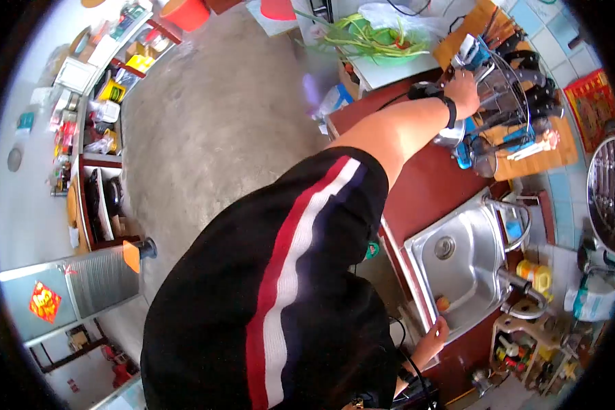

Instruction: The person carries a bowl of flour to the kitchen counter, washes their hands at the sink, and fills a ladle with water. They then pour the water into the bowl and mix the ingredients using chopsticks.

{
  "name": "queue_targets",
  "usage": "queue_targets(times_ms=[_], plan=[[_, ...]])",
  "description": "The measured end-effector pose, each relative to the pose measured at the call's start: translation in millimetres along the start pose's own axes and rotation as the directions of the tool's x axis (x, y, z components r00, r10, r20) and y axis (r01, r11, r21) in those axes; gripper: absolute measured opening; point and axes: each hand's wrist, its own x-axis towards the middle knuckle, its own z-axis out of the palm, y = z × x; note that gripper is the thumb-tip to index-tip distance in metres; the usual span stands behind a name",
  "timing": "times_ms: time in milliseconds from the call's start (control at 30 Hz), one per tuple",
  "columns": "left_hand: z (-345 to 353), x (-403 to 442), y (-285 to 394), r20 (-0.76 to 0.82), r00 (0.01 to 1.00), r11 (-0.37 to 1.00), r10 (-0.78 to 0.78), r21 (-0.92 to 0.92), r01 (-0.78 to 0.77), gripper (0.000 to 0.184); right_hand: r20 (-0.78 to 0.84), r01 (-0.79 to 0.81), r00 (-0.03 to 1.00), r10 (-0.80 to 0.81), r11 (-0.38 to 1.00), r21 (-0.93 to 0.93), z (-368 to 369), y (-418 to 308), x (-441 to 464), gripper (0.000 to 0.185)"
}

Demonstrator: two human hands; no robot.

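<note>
Left hand (462, 93): We see it among the black-handled utensils (527, 77), fingers bent; whether they grip one, we cannot tell.
Right hand (433, 337): At the near edge of the metal sink (468, 249), its hold unclear to us.
Utensils: Crowded beside and over a wooden board (557, 152), near the wall.
Surface (427, 188): Red, around the sink.
Greens (379, 42): Heaped beyond the left hand.

Bright, even daylight-type lt; source n/a in view. Heavy fisheye: shelves (82, 167) bow, corners go blk. Sink (468, 263) shows white glare; forearm (396, 130) has pale hilites. Shirt (212, 294) v. dark, detail lost. L hand (462, 93) fairly sharp; small stuff nr edges soft.
</note>
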Motion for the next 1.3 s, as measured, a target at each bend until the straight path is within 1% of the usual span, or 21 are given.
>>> queue_targets(times_ms=[100,133,200,233,300,467,567,633,667,733,767,800,833,867,900,933,967,1067,1167,1267,1300], plan=[[-12.3,-0.4,3.4,0.093,0.996,1.0,0.008,-0.004,-0.008,0.043,-0.04,0.083,0.996,-0.082,0.996,0.026,7.2,3.4,48.3,0.022],[-16.0,-3.8,8.2,0.139,0.99,1.0,-0.006,0.011,0.005,0.042,0.019,0.061,0.998,-0.063,0.995,0.081,11.8,21.2,68.4,0.023],[-6.2,-9.1,4.8,0.092,0.992,0.996,0.085,-0.003,-0.085,0.04,0.039,0.149,0.988,-0.149,0.989,0.003,13.1,22.7,96.7,0.025],[0.0,-10.1,4.5,0.121,0.987,0.994,0.108,0.006,-0.11,0.039,0.062,0.171,0.982,-0.179,0.977,0.126,16.4,20.7,110.3,0.021],[7.6,-15.5,3.8,0.172,0.977,0.991,0.129,0.023,-0.135,0.039,0.077,0.211,0.971,-0.225,0.964,0.164,21.2,16.7,136.4,0.021],[8.3,-21.2,12.8,0.121,0.986,0.992,0.119,0.023,-0.122,0.039,0.221,0.268,0.929,-0.297,0.952,0.152,29.5,-14.4,179.2,0.021],[5.7,-23.8,17.3,0.087,0.987,0.991,0.135,0.013,-0.137,0.036,0.225,0.288,0.913,-0.339,0.929,0.233,46.3,-7.8,200.3,0.02],[5.0,-28.6,16.7,0.059,0.987,0.988,0.147,-0.045,-0.145,0.03,0.228,0.291,0.915,-0.333,0.936,0.197,53.8,-11.1,214.2,0.019],[3.0,-31.0,18.2,0.113,0.985,0.987,0.13,0.084,-0.139,0.029,0.227,0.261,0.929,-0.294,0.951,0.165,56.3,-3.9,214.4,0.019],[-12.5,-34.7,29.1,0.333,0.921,0.94,0.201,0.199,-0.277,0.026,0.191,0.244,0.935,-0.3,0.931,0.27,89.0,61.2,227.0,0.022],[-18.1,-31.2,30.3,0.428,0.865,0.888,0.263,0.242,-0.39,0.025,0.217,0.34,0.896,-0.388,0.912,0.229,63.9,14.5,215.3,0.024],[-4.2,-24.8,9.5,0.422,0.739,0.694,0.525,0.29,-0.658,0.028,0.199,0.402,0.885,-0.42,0.907,0.125,67.3,12.5,217.2,0.025],[-4.9,-24.2,20.1,0.276,0.935,0.97,0.223,0.029,-0.24,0.032,0.138,0.434,0.88,-0.455,0.887,0.161,83.6,24.9,221.7,0.025],[-5.9,-25.1,20.5,0.239,0.959,0.975,0.156,0.118,-0.188,0.037,0.176,0.221,0.955,-0.239,0.969,0.113,80.5,6.5,217.4,0.02],[-14.8,-27.2,31.0,0.227,0.961,0.933,0.156,0.284,-0.218,0.044,0.132,0.248,0.954,-0.268,0.957,0.152,86.4,3.1,217.5,0.02],[-26.3,-33.0,40.3,0.278,0.961,0.991,0.008,0.125,-0.044,0.046,0.097,0.294,0.943,-0.317,0.935,0.2,89.8,2.8,216.2,0.02],[-22.3,-32.8,27.3,0.22,0.969,0.982,0.109,0.126,-0.139,0.046,0.102,0.254,0.954,-0.28,0.943,0.215,89.1,4.1,214.3,0.019],[-17.0,-25.4,5.5,0.254,0.949,0.936,0.188,0.247,-0.252,0.045,0.135,0.159,0.972,-0.193,0.961,0.228,100.6,3.7,225.8,0.018],[-19.4,-29.0,5.5,0.237,0.946,0.953,0.222,0.151,-0.262,0.044,0.128,0.163,0.973,-0.193,0.964,0.21,113.2,21.6,241.9,0.02],[-39.1,-38.4,46.0,0.264,0.963,0.993,0.046,0.09,-0.072,0.036,0.15,0.116,0.978,-0.144,0.977,0.179,113.3,36.3,249.7,0.022],[-35.7,-37.4,39.8,0.204,0.966,0.981,0.16,0.079,-0.179,0.036,0.166,0.084,0.979,-0.117,0.977,0.196,105.2,31.5,251.1,0.023]])
